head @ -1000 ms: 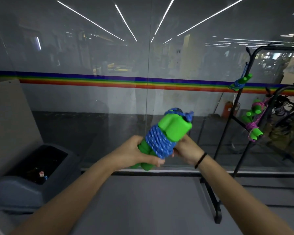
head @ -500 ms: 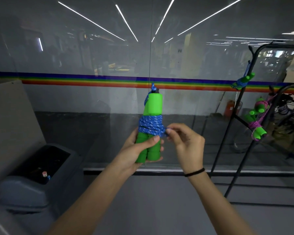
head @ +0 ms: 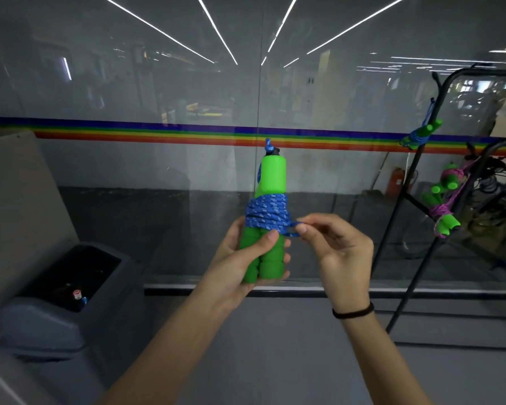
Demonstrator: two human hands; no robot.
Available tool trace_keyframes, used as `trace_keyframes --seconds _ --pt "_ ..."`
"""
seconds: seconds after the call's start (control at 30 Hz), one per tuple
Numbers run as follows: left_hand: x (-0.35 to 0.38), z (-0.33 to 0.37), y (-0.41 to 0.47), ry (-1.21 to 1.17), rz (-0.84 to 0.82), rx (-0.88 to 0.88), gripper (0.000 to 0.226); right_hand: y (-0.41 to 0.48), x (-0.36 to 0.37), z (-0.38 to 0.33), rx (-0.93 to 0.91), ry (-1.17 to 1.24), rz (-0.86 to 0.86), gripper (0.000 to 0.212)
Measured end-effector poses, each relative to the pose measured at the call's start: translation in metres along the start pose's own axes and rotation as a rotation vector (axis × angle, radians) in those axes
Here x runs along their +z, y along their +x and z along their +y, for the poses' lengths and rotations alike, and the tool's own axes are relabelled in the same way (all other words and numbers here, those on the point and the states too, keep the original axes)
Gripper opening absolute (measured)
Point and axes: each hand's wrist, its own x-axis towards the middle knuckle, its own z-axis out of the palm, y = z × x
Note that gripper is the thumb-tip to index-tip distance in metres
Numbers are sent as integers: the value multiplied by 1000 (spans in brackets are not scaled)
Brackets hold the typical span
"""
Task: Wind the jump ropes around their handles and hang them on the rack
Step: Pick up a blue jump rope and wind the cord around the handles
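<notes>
My left hand (head: 240,258) grips the lower part of two green foam handles (head: 270,182), held upright side by side in front of the glass wall. A blue rope (head: 265,214) is wound in a thick band around their middle. My right hand (head: 333,247) pinches a short loop of that blue rope at the band's right edge, thumb and forefinger closed on it. At the right stands a black rack (head: 412,200). On it hang a green-handled rope wound in blue (head: 419,135) and a green-handled rope wound in pink (head: 444,206).
A grey bin (head: 41,317) with an open dark top stands low at the left beside a beige panel (head: 15,200). The glass wall (head: 158,97) with a rainbow stripe runs straight ahead. The rack's black foot bars lie on the grey floor at the right.
The handles went from tilted to upright and rose a little. My right hand came off the bundle's back and now pinches a rope loop at the band's right edge.
</notes>
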Motion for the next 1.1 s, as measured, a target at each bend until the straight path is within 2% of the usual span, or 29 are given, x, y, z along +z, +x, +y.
trace_keyframes --seconds 0.1,0.2,0.33,0.47,0.6,0.73,0.87,1.1 --pt "6 4 1 10 -16 -43 59 -2 8 -14 -10 44 1 12" --pt "8 6 1 -58 -61 -106 57 -5 13 -23 -4 117 -48 18" --pt "10 0 -5 -170 -114 -143 59 -4 18 -22 -65 -12 -8 22" --pt "8 -1 -10 -220 -96 -173 63 -6 21 -22 -68 -17 13 22" --pt "0 -4 -14 -223 -48 -238 33 -6 23 -23 70 200 -23 20" --pt "-11 -4 -17 -274 -147 -231 25 -12 30 -18 43 154 -123 17" --pt "-24 5 -24 -227 -74 -216 40 -10 37 -15 45 171 -237 21" --pt "-42 25 -38 -155 119 -152 25 -5 78 -14 37 242 -293 26"
